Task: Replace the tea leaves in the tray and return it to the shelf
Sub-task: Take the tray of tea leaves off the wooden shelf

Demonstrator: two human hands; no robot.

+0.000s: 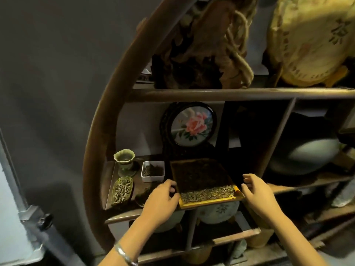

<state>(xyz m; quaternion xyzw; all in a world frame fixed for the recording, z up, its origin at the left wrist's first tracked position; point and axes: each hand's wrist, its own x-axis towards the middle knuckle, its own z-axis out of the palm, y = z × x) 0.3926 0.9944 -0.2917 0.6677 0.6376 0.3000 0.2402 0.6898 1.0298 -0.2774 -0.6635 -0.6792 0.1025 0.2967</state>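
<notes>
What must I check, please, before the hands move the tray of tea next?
1. Left hand at tray's left edge: ok.
2. Right hand gripping right edge: cannot tell, fingers look open.
3. Tray fully on shelf: not ok, front edge overhangs.
4. Tea inside tray, none spilled: ok.
5. White dish clear of tray: ok, a gap shows.
6. Round flower panel behind tray upright: ok.

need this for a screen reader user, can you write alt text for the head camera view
Two bare hands, left hand and right hand, flank a wooden tray of tea leaves that sits on a dark curved shelf, its near edge overhanging. Left of it stand a white dish, a green cup and an oval dish.
</notes>
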